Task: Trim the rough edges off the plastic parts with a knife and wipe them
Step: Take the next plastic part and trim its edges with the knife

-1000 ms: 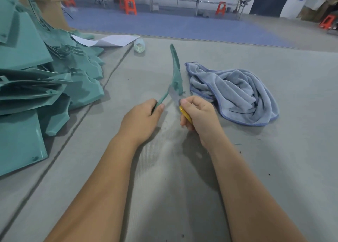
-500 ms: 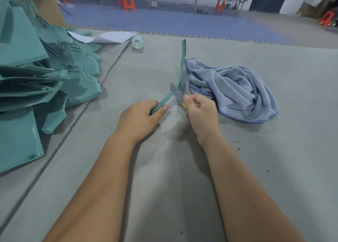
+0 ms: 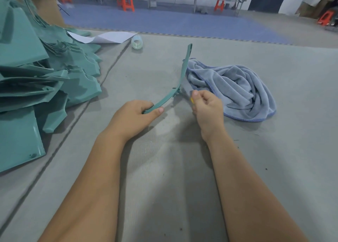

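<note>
Plastic part (image 3: 183, 71) turned edge-on, knife (image 3: 188, 91) shifted farther up.

Smooth teal plastic part (image 3: 185, 71), fluffy blue cloth (image 3: 232, 89), matt grey felt table (image 3: 274, 150)

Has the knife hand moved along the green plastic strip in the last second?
Yes. The right hand slid its knife farther up the curved green plastic strip, toward the crumpled blue cloth.

teal plastic part (image 3: 183, 73), grey-blue cloth (image 3: 232, 89), orange stools (image 3: 126, 1)
</note>
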### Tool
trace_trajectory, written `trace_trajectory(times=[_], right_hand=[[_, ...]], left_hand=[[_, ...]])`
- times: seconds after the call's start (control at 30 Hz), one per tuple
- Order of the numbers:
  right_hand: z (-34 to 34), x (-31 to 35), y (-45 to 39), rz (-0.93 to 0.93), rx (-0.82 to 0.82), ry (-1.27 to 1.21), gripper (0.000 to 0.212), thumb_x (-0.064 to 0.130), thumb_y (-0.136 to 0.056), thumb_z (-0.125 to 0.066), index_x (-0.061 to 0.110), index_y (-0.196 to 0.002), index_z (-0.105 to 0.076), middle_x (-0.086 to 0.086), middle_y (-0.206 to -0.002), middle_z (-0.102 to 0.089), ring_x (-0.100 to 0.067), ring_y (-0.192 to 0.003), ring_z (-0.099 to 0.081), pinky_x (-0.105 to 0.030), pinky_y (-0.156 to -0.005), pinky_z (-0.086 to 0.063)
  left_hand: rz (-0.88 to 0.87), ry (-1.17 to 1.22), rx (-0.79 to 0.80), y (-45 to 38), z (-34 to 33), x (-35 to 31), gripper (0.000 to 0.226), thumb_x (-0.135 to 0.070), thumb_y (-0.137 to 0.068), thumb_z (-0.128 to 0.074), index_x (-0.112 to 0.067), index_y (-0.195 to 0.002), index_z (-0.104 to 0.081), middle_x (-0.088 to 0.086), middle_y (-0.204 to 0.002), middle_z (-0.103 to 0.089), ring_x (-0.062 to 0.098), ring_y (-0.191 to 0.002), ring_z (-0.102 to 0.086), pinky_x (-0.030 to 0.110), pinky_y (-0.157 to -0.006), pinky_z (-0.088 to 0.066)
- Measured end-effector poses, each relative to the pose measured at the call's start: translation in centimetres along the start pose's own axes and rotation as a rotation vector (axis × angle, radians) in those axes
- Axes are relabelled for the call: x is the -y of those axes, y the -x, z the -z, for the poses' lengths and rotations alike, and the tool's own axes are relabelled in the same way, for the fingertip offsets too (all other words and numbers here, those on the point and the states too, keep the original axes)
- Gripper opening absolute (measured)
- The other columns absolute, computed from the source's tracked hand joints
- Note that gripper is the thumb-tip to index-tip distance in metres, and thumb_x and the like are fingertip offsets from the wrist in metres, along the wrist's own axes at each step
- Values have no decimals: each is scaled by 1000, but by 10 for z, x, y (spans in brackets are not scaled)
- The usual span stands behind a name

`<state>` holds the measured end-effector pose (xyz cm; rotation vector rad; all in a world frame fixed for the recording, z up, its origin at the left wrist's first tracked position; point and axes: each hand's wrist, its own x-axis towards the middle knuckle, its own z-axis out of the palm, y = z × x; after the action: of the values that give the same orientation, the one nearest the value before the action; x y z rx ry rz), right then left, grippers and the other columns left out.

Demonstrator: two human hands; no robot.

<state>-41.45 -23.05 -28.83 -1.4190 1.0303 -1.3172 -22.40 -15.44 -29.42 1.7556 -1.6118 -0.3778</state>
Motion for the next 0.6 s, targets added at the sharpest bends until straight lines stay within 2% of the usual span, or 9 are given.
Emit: trace_trajectory(times=[0.13,0.2,0.27,0.33,0.4,0.47,0.5,0.53,0.6], right_hand=[[8,5,-3,-56,-137,-150,34,18,-100,-52,17,-66,-48,11,-50,-35,-10,-48,-27,-25,-46,-24],[9,10,0,-57,-79,-219,29,20,-100,-52,18,-71,-54,9,-53,-41,-7,-47,-33,-20,-43,-27],[6,15,3,-40,58,-237,26,21,-101,-50,19,-76,-56,6,-56,-50,-7,-48,-40,-21,-45,-30],[-2,19,8,2,170,-157,22,19,-101,-50,19,-80,-56,-2,-73,-59,-8,-58,-52,-27,-53,-38],[-11,20,12,94,179,-1,22,15,-100,-52,20,-79,-58,-9,-101,-54,-5,-83,-56,-25,-74,-45],[-18,22,14,155,124,94,24,15,-98,-55,24,-76,-58,-5,-123,-42,-2,-118,-45,-18,-99,-36],[-19,23,14,155,108,87,25,16,-99,-54,25,-76,-58,-2,-128,-39,-4,-128,-38,-17,-103,-33],[-20,22,14,136,112,43,24,18,-99,-53,25,-77,-58,-1,-127,-42,-7,-129,-39,-21,-104,-35],[-20,20,14,69,172,-72,22,21,-100,-50,27,-80,-59,3,-112,-55,-10,-112,-53,-33,-92,-46]], left_hand=[[64,26,26,2,13,9,77,-84,-69,-47,-8,-64,-49,-7,-49,-37,11,-47,-32,30,-54,-28],[83,-15,36,1,17,11,76,-87,-67,-43,-12,-64,-57,-7,-46,-40,9,-44,-34,29,-54,-30],[94,-65,60,0,18,9,69,-84,-68,-44,-18,-64,-63,-8,-43,-42,7,-41,-35,29,-53,-31],[95,-148,85,-1,18,6,65,-83,-67,-44,-20,-63,-60,-8,-42,-43,7,-39,-36,30,-51,-31],[83,-213,107,-3,18,1,65,-83,-67,-43,-19,-62,-53,-7,-43,-47,7,-39,-39,29,-50,-33],[84,-232,130,-3,18,-4,64,-82,-67,-45,-19,-62,-53,-6,-45,-53,8,-40,-45,30,-49,-36],[85,-243,130,-2,17,-8,61,-81,-66,-46,-20,-65,-55,-7,-48,-57,8,-44,-50,30,-50,-39],[72,-263,113,-2,15,-12,56,-78,-67,-47,-24,-69,-58,-7,-53,-59,10,-50,-55,31,-53,-43],[10,-294,54,-1,8,-22,42,-70,-77,-47,-30,-84,-57,-6,-64,-61,16,-66,-59,33,-60,-48]])
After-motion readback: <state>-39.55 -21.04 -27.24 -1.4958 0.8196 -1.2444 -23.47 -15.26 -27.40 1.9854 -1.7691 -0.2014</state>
